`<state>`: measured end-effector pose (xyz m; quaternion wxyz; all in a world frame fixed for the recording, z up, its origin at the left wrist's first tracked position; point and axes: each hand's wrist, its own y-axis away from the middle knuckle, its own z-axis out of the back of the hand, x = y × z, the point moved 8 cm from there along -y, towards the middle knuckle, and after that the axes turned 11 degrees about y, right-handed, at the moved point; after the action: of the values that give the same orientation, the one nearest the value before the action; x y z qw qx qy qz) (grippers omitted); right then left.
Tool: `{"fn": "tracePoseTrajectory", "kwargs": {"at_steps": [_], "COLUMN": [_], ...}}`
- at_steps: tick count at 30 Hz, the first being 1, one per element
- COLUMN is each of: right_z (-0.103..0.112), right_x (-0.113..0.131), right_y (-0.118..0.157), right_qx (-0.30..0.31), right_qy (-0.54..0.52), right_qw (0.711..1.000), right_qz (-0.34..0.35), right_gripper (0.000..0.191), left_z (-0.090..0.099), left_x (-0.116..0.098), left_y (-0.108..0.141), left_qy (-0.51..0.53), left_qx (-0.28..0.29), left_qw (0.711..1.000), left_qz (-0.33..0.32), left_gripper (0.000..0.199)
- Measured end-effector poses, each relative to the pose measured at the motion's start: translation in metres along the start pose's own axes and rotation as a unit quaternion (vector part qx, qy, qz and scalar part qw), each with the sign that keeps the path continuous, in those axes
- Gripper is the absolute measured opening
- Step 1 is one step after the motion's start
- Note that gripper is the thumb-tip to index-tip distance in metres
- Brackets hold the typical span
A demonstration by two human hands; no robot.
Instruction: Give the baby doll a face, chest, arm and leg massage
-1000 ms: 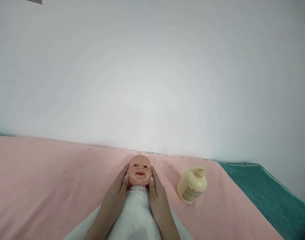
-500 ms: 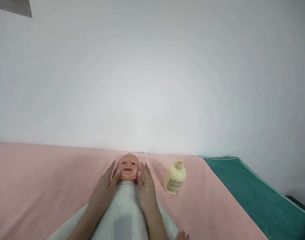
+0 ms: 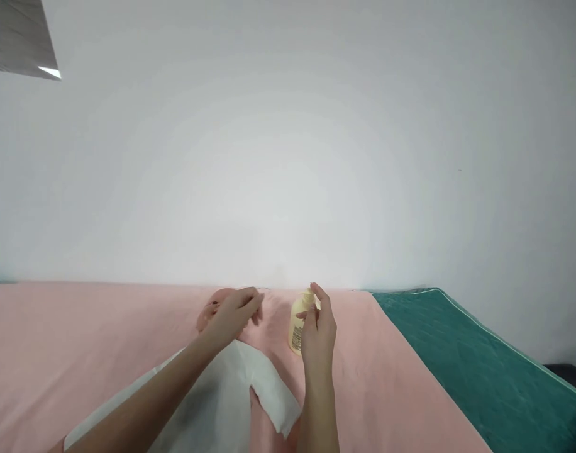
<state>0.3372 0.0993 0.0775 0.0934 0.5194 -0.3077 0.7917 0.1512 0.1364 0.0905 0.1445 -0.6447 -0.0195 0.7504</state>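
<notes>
A baby doll in a white garment (image 3: 212, 396) lies on its back on a pink cloth. My left hand (image 3: 238, 311) reaches across the doll's head (image 3: 217, 301), hiding much of it, with the fingers bent downward and nothing seen in them. To the right stands a pale yellow pump bottle (image 3: 296, 327), its printed label partly covered. My right hand (image 3: 319, 318) is at the bottle's pump top, fingers apart, the index finger raised beside the nozzle.
The pink cloth (image 3: 387, 377) spreads over the surface up to a pale wall (image 3: 288, 157). Green fabric (image 3: 458, 346) shows at the right. A dark object (image 3: 571, 375) sits at the far right edge.
Both hands have left the sides of the doll's head. My right hand has moved right to the bottle, my left hand rightward across the doll. The view has shifted slightly.
</notes>
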Motion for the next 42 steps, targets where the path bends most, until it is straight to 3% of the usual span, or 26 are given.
{"fn": "tracePoseTrajectory", "kwargs": {"at_steps": [3,6,11,17,29,34,37,40,42], "right_z": [-0.002,-0.005,-0.007,-0.009,-0.011,-0.019,-0.023,-0.028,-0.044], "right_x": [-0.002,-0.003,-0.005,-0.007,-0.012,-0.012,-0.009,0.003,0.013], "right_y": [-0.001,-0.001,-0.002,-0.006,-0.01,-0.007,-0.002,0.007,0.017], "right_qx": [0.001,0.01,0.011,-0.017,-0.054,-0.023,-0.029,-0.052,-0.013], "right_qy": [-0.005,-0.013,-0.052,-0.074,-0.075,-0.076,-0.024,0.006,-0.046], "right_qw": [1.0,1.0,0.999,0.997,0.994,0.996,0.998,0.997,0.997], "right_qz": [0.01,0.009,0.007,0.027,0.062,0.049,0.051,0.064,0.067], "right_gripper": [0.044,0.043,0.039,0.034,0.037,0.04,0.042,0.045,0.048], "left_z": [-0.039,-0.072,-0.098,-0.102,-0.107,-0.095,-0.082,-0.068,-0.062], "left_x": [0.009,0.016,0.009,0.011,0.016,0.033,0.039,0.031,0.022], "left_y": [-0.031,-0.051,-0.056,-0.05,-0.043,-0.042,-0.039,-0.03,-0.018], "left_qy": [0.045,0.071,0.037,0.012,0.123,0.186,0.209,0.206,0.196], "left_qx": [0.035,0.028,-0.02,-0.047,-0.028,-0.037,-0.039,-0.025,-0.016], "left_qw": [0.998,0.996,0.999,0.998,0.991,0.982,0.977,0.978,0.98], "left_qz": [0.039,0.053,-0.005,-0.048,-0.044,0.001,0.021,-0.005,-0.043], "left_gripper": [0.035,0.044,0.045,0.046,0.045,0.048,0.047,0.042,0.036]}}
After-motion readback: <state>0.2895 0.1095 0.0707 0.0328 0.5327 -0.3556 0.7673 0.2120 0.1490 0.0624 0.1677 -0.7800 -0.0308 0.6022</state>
